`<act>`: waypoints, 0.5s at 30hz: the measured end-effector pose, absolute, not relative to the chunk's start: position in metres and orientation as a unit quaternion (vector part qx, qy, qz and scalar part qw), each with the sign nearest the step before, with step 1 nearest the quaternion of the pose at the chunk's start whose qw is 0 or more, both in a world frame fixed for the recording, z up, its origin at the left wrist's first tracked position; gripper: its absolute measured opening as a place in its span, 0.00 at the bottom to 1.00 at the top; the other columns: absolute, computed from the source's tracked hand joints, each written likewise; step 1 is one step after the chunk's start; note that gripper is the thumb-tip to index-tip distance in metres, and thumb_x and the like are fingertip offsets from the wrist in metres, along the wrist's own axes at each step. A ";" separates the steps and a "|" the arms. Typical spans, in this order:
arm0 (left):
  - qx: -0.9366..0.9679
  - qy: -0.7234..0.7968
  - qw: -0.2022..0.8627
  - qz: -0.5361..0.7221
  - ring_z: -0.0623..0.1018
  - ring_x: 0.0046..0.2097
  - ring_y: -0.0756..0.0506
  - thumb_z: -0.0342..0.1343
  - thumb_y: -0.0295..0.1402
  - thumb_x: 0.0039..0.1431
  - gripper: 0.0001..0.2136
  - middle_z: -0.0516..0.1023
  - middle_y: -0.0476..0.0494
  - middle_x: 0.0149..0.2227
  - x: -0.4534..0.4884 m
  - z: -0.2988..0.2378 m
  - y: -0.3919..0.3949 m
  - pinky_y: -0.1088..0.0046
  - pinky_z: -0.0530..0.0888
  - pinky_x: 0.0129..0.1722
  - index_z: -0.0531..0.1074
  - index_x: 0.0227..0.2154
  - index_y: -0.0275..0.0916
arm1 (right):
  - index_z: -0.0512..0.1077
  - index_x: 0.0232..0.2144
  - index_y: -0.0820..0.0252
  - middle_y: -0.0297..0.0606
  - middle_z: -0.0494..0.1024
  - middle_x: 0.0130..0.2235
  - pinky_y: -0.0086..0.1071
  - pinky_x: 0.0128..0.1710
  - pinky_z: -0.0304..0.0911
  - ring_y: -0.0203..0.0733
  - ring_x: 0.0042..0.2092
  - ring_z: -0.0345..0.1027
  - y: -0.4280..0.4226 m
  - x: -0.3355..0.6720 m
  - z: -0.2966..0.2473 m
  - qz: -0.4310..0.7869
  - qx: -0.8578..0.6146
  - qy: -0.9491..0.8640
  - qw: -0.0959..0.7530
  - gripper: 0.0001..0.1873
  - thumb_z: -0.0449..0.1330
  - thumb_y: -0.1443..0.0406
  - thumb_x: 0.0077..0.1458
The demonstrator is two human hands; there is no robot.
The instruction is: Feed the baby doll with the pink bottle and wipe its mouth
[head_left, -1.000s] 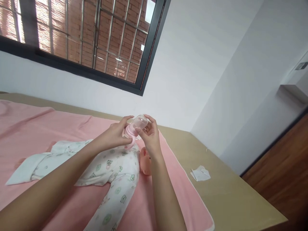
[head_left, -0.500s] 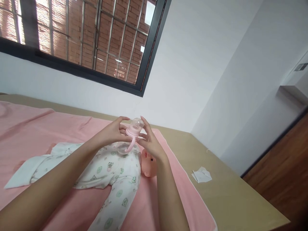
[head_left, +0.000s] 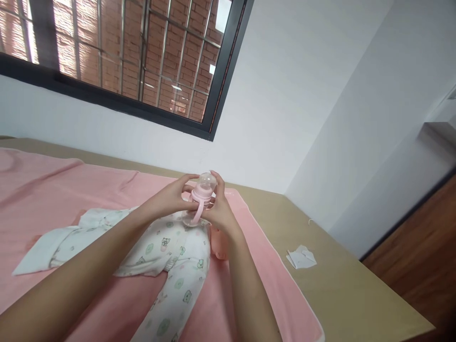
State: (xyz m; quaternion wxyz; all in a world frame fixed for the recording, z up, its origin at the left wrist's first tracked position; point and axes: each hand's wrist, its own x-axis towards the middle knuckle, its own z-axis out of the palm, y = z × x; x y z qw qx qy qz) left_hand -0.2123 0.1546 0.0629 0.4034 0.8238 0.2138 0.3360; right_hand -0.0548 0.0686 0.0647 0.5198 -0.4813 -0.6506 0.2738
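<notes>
A small clear baby bottle (head_left: 199, 199) with a pink collar, pink handles and a clear domed cap is held upright above a doll. My left hand (head_left: 171, 199) grips it from the left, fingers curled round the collar. My right hand (head_left: 218, 212) closes on it from the right, fingertips at the cap and handle. Below lies the doll (head_left: 171, 256) in a white printed sleepsuit on a pink blanket (head_left: 53, 190). Its head is mostly hidden behind my right wrist.
The blanket covers a tan table (head_left: 342, 285) set against white walls. A crumpled white tissue (head_left: 302, 257) lies on the bare table to the right. A barred window (head_left: 124, 52) is above. Wooden floor (head_left: 423, 266) shows at right.
The bottle has turned from tilted to upright and come slightly down. My right hand has slid from the cap's top to the bottle's side, now covering the doll's face.
</notes>
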 end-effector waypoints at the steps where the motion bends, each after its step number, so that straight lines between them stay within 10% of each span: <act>1: 0.829 0.204 0.401 0.331 0.75 0.54 0.36 0.64 0.40 0.48 0.37 0.78 0.42 0.49 -0.212 0.063 0.154 0.60 0.73 0.49 0.56 0.61 0.44 | 0.41 0.65 0.40 0.43 0.63 0.60 0.35 0.37 0.72 0.37 0.37 0.72 0.069 -0.053 0.065 0.257 -0.485 -0.649 0.527 0.62 0.73 0.65 0.35; 15: 0.906 -0.071 0.289 0.299 0.77 0.50 0.42 0.51 0.33 0.62 0.16 0.78 0.50 0.48 -0.270 0.099 0.030 0.65 0.75 0.50 0.73 0.50 0.58 | 0.53 0.60 0.53 0.42 0.75 0.47 0.42 0.45 0.67 0.46 0.42 0.72 0.080 0.094 0.000 -0.111 -0.690 -0.387 0.602 0.50 0.67 0.58 0.35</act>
